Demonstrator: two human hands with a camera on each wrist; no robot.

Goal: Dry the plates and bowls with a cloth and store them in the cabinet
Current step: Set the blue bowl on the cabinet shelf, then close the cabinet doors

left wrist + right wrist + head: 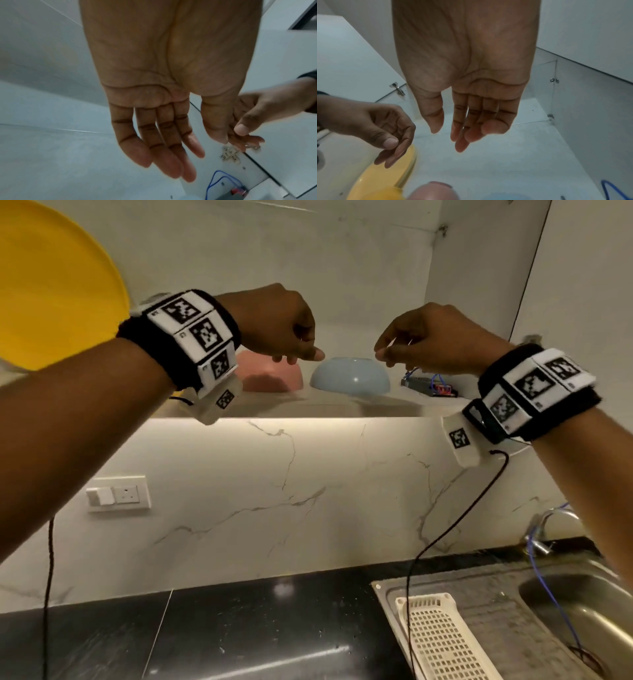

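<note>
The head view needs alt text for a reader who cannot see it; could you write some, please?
Both empty hands, left hand and right hand, hover inside an open cabinet above an upturned blue bowl. A pink bowl and yellow plate sit left.

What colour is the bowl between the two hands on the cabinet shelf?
Light blue bowl, upside down; clearest in the head view.

left hand [281,323], right hand [435,337], raised, fingers relaxed
</note>
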